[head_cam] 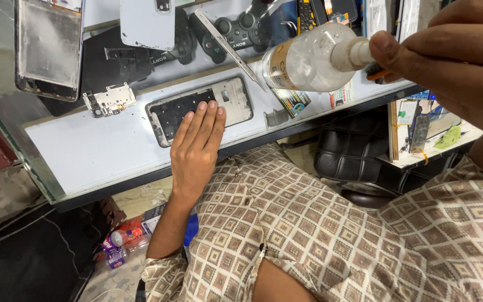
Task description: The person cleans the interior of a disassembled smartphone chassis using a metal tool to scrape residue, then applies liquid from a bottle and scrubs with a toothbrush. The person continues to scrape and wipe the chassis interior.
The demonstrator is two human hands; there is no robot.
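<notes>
Fingers (205, 120) of the left hand (194, 148) lie flat and close together on a dark, opened phone frame (199, 109) on the white desk (102, 154). Right hand (459, 61) fingers grip the white nozzle of a clear plastic bottle (306, 59), held tilted above metal tweezers (230, 50).

One view only, head-worn. Looks steeply down over the wearer's patterned shirt and lap onto the table (102, 148), which runs tilted across the frame. Close range: the right hand (454, 61) looms large at upper right, nearest the lens.
</notes>
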